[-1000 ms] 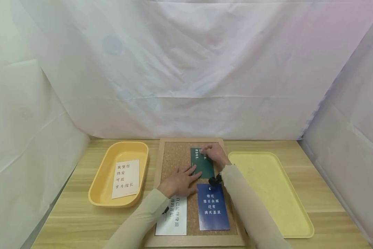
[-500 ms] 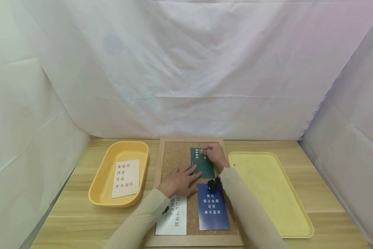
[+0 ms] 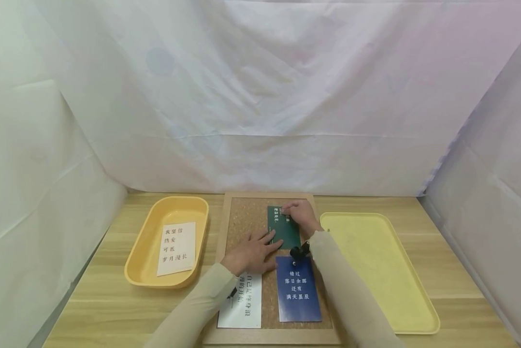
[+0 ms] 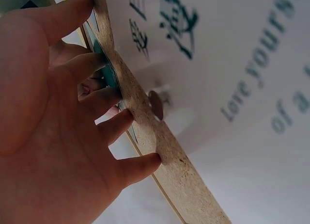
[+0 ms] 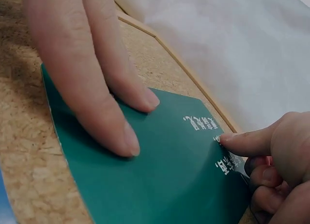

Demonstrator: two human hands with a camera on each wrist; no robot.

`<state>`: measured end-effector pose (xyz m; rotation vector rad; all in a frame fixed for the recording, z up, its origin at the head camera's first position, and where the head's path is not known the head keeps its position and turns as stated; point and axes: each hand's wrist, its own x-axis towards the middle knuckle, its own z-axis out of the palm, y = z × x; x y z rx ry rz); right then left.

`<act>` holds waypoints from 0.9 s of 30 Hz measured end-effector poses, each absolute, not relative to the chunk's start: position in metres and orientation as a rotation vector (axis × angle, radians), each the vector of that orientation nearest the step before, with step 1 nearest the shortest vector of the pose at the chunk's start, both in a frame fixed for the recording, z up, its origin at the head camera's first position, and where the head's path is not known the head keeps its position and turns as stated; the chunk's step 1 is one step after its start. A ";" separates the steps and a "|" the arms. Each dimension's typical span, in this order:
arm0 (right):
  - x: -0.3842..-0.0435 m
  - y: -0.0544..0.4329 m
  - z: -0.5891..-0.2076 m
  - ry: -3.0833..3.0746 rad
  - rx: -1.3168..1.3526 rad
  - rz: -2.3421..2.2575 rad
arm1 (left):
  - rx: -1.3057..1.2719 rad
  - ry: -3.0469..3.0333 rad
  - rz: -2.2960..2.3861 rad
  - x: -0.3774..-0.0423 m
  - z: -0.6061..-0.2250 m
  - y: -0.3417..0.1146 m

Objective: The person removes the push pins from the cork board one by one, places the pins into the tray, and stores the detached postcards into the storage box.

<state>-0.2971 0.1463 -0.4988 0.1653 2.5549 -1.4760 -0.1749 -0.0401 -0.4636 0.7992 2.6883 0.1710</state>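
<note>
A green card (image 3: 288, 234) with white writing lies on the cork board (image 3: 243, 212). My left hand (image 3: 249, 253) is spread with straight fingers; two fingertips (image 5: 127, 141) touch the card's left part. Its palm is above a white card (image 3: 245, 309), partly covered, on which a round metal tack (image 4: 156, 105) shows in the left wrist view. At the green card's far end, my right hand (image 3: 301, 216) presses one extended digit on the writing, its other fingers curled at the edge. Whether those pinch anything is hidden. A blue card (image 3: 297, 299) lies nearer.
To the left stands an orange tray (image 3: 134, 270) with a white lettered card (image 3: 175, 249) in it. A flat yellow tray (image 3: 378, 270) lies right of the board, beneath the right forearm. White cloth (image 3: 260, 121) hangs behind the wooden table (image 3: 99, 295).
Both hands stay at the green card. The right hand shifts only very slightly, its digit still on the writing, and the cards keep their places.
</note>
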 end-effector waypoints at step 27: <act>-0.293 0.150 -0.496 2.544 -0.001 -1.500 | 0.786 2.684 0.172 -0.177 -0.466 -0.040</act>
